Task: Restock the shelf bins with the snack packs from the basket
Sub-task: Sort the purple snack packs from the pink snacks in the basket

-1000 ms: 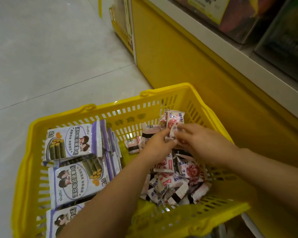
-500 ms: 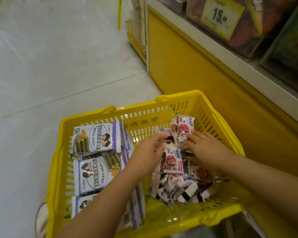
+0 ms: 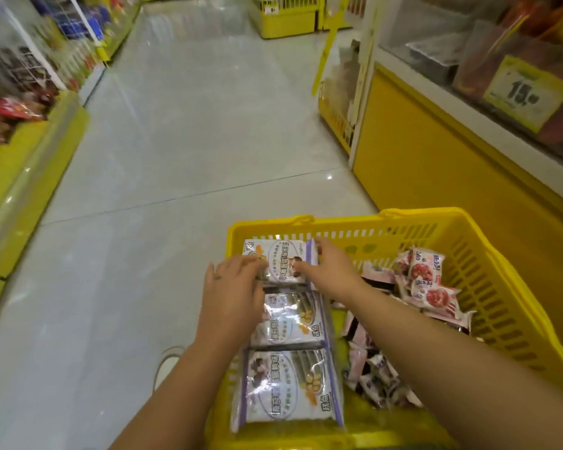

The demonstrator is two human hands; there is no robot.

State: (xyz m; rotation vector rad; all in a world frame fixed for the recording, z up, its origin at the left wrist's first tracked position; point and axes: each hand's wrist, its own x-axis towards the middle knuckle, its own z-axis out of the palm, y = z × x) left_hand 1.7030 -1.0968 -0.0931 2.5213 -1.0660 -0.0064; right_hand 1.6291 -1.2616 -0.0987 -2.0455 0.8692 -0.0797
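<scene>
Basket: a yellow plastic basket (image 3: 420, 216) with slotted walls stands on the floor at 5 o'clock in the view, just beside the yellow shelf base (image 3: 420, 151).
Large packs: three flat white-and-purple snack packs fill the basket's left half in a row running from 6 to 12 o'clock: the near pack (image 3: 290, 384), the middle pack (image 3: 293, 319) and the far white-and-purple snack pack (image 3: 286, 258), which leans against the far wall.
Small packs: a loose heap of small pink-and-white packets (image 3: 426, 287) with a red picture lies in the right half, from 1 to 4 o'clock.
Left hand: the left hand (image 3: 233, 287) holds the far pack at its 9 o'clock end, fingers bent over the edge.
Right hand: the right hand (image 3: 333, 271) holds the same pack at its 3 o'clock end, fingers curled round the far corner, thumb on the printed face.
Shelf bins: clear plastic shelf bins (image 3: 429, 56) sit above the yellow base at 2 o'clock; what they hold is blurred.
Price tag: a yellow price tag (image 3: 527, 92) reading 15 hangs on one bin front.
Floor: pale glossy floor tiles (image 3: 192, 157) run up the aisle toward 12 o'clock.
Shoe: a white shoe (image 3: 168, 362) shows at 7 o'clock, left of the basket.
Opposite shelf: a yellow-edged shelf (image 3: 20, 151) at 9 o'clock carries red bags (image 3: 7, 108).
</scene>
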